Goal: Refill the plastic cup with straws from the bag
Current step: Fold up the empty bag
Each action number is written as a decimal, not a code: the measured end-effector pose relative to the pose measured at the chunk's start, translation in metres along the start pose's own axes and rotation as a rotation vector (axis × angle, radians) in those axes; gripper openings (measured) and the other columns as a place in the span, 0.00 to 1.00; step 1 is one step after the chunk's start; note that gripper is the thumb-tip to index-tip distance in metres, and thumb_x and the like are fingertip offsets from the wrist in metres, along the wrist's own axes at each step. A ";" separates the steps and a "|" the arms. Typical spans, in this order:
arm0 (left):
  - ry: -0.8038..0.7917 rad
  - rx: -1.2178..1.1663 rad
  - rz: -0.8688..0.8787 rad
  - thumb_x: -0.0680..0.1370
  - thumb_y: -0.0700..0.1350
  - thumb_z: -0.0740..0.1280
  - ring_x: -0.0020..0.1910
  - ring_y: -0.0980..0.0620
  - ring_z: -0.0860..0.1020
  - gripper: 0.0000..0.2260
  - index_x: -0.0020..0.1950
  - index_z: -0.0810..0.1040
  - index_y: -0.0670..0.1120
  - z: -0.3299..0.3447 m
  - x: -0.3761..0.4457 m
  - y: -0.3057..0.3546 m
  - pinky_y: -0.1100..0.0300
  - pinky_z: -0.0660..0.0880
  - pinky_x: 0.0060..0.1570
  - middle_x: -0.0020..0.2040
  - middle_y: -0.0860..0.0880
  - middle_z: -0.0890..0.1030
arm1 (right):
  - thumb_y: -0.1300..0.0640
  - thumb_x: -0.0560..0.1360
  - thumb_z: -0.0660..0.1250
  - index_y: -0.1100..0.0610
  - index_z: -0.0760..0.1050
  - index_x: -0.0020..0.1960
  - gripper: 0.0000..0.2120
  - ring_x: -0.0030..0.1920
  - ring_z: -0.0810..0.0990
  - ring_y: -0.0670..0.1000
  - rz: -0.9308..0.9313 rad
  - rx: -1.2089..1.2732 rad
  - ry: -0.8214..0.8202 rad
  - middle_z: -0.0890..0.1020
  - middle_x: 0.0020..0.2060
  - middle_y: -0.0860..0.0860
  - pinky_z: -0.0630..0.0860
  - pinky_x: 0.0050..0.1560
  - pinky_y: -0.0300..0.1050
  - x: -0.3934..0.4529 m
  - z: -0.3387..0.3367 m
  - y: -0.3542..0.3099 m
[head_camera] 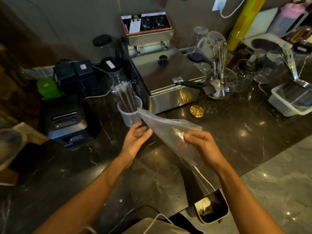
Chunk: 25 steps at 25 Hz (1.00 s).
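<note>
Dark marble counter (236, 132) — cup (130, 114) of straws (125, 97) left of centre. Right hand (202, 146) pinches the bag (165, 130); left hand (136, 137) fingers loosely curled by the cup — contact unclear.

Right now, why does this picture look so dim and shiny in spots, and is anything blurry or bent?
Head view: the room is dim, and lamp glare dots the dark counter and the steel fryer; the clear bag gleams near the right hand; the wide lens bends the edges, and the far left corner is blurred.
</note>
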State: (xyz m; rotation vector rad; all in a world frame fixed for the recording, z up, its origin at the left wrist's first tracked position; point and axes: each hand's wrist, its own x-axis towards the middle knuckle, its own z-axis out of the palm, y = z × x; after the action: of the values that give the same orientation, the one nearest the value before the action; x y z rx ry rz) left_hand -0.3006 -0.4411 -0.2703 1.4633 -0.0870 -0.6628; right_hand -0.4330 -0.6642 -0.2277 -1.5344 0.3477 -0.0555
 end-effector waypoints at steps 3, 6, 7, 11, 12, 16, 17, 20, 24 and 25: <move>-0.017 0.078 0.059 0.73 0.48 0.74 0.53 0.52 0.85 0.20 0.63 0.80 0.44 -0.008 -0.006 0.004 0.52 0.79 0.62 0.52 0.46 0.86 | 0.56 0.77 0.68 0.71 0.79 0.46 0.16 0.41 0.84 0.55 0.025 0.218 -0.009 0.85 0.39 0.61 0.82 0.48 0.46 0.003 0.003 -0.005; 0.044 0.097 0.082 0.75 0.42 0.75 0.50 0.55 0.83 0.17 0.63 0.78 0.45 -0.014 -0.012 0.002 0.61 0.81 0.55 0.50 0.48 0.83 | 0.57 0.76 0.67 0.70 0.79 0.45 0.15 0.38 0.82 0.54 0.055 0.358 -0.043 0.83 0.36 0.59 0.81 0.47 0.44 0.002 0.006 -0.010; 0.016 0.083 0.075 0.75 0.43 0.75 0.52 0.55 0.84 0.18 0.64 0.78 0.46 -0.016 -0.013 0.001 0.62 0.81 0.55 0.52 0.48 0.84 | 0.56 0.77 0.67 0.70 0.79 0.43 0.15 0.38 0.82 0.54 0.072 0.369 -0.050 0.83 0.36 0.59 0.80 0.47 0.45 0.001 0.008 -0.012; -0.045 0.084 0.041 0.79 0.45 0.72 0.38 0.50 0.85 0.08 0.51 0.84 0.41 -0.016 -0.019 -0.006 0.59 0.83 0.41 0.41 0.46 0.87 | 0.51 0.82 0.66 0.63 0.83 0.53 0.15 0.50 0.87 0.57 0.238 0.322 0.079 0.88 0.48 0.58 0.81 0.54 0.51 0.006 0.016 0.000; -0.013 0.082 0.052 0.79 0.45 0.72 0.33 0.50 0.82 0.09 0.48 0.83 0.39 -0.016 -0.018 -0.009 0.58 0.81 0.37 0.37 0.45 0.85 | 0.50 0.82 0.66 0.62 0.83 0.58 0.16 0.55 0.87 0.57 0.289 0.327 0.096 0.88 0.53 0.57 0.80 0.57 0.52 0.006 0.019 0.008; 0.121 0.080 0.045 0.80 0.46 0.71 0.33 0.49 0.79 0.11 0.47 0.82 0.38 -0.011 -0.013 -0.023 0.55 0.79 0.35 0.36 0.43 0.82 | 0.48 0.82 0.67 0.59 0.84 0.59 0.16 0.53 0.87 0.57 0.470 0.301 0.055 0.88 0.53 0.57 0.82 0.56 0.55 -0.004 0.029 0.047; 0.158 0.055 0.019 0.80 0.47 0.71 0.33 0.48 0.80 0.12 0.48 0.81 0.37 -0.010 -0.012 -0.026 0.55 0.79 0.34 0.37 0.43 0.83 | 0.48 0.82 0.68 0.59 0.85 0.58 0.16 0.52 0.85 0.59 0.500 0.267 0.055 0.86 0.52 0.58 0.82 0.57 0.55 -0.007 0.030 0.057; 0.197 0.110 -0.044 0.81 0.50 0.69 0.32 0.50 0.81 0.15 0.50 0.81 0.38 -0.011 -0.011 -0.036 0.54 0.81 0.33 0.37 0.44 0.84 | 0.52 0.82 0.67 0.62 0.82 0.55 0.13 0.49 0.82 0.58 0.526 0.193 0.139 0.84 0.50 0.61 0.82 0.53 0.53 -0.013 0.031 0.076; 0.223 0.412 -0.025 0.81 0.55 0.67 0.31 0.49 0.78 0.22 0.43 0.80 0.35 -0.014 -0.009 -0.047 0.50 0.79 0.39 0.32 0.45 0.80 | 0.57 0.81 0.69 0.61 0.82 0.49 0.08 0.38 0.85 0.54 0.453 0.222 0.235 0.85 0.42 0.59 0.82 0.47 0.52 -0.013 0.028 0.083; 0.249 0.429 -0.008 0.81 0.54 0.68 0.30 0.50 0.78 0.21 0.42 0.79 0.36 -0.014 -0.010 -0.047 0.51 0.78 0.37 0.32 0.45 0.80 | 0.58 0.81 0.70 0.61 0.82 0.48 0.07 0.38 0.85 0.54 0.444 0.244 0.247 0.85 0.41 0.58 0.82 0.48 0.53 -0.013 0.026 0.083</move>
State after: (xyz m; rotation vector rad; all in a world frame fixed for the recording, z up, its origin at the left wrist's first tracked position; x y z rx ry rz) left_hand -0.3191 -0.4223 -0.3130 1.9500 -0.0305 -0.4793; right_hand -0.4536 -0.6316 -0.3066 -1.1837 0.8407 0.0607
